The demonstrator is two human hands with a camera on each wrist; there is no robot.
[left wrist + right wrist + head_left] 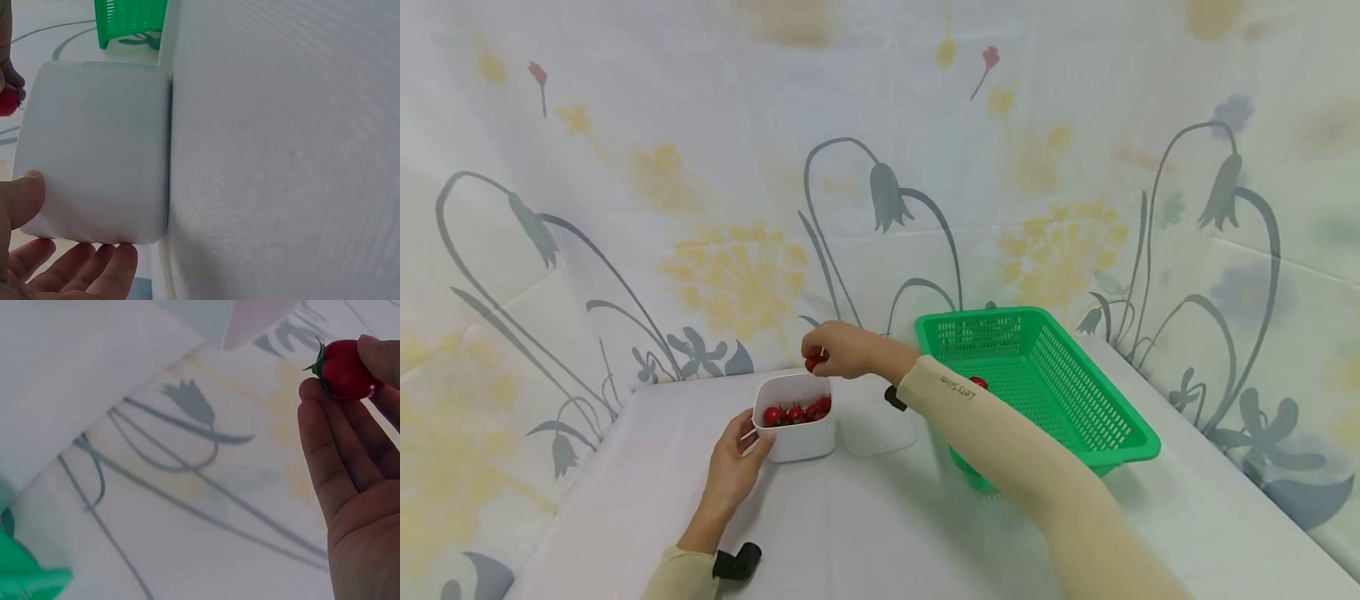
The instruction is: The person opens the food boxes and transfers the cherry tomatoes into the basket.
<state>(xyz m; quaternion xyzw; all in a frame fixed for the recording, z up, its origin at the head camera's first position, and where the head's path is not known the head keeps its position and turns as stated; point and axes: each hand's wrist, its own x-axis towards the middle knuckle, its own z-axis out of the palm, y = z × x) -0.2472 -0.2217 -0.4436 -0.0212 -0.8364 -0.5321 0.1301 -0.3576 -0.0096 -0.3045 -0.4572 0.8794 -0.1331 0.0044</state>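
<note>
A small red cherry tomato (pixel 350 370) with a green calyx is pinched between the thumb and fingertips of my right hand (pixel 842 348), just above the far rim of a white box (pixel 802 444). Several more cherry tomatoes (pixel 795 414) lie inside that box. My left hand (pixel 735 462) holds the box at its left side. In the left wrist view its thumb presses the front wall, and the other fingers touch the adjoining side. The box stands upright on the white cloth, and its outer wall hides the contents from the left wrist view.
A green perforated basket (pixel 1131 446) stands to the right, partly behind the right forearm, with a red tomato (pixel 978 382) visible in it. Between box and basket lies a flat, pale lid-like sheet (pixel 880 429). A flower-printed cloth (pixel 880 100) hangs behind the table.
</note>
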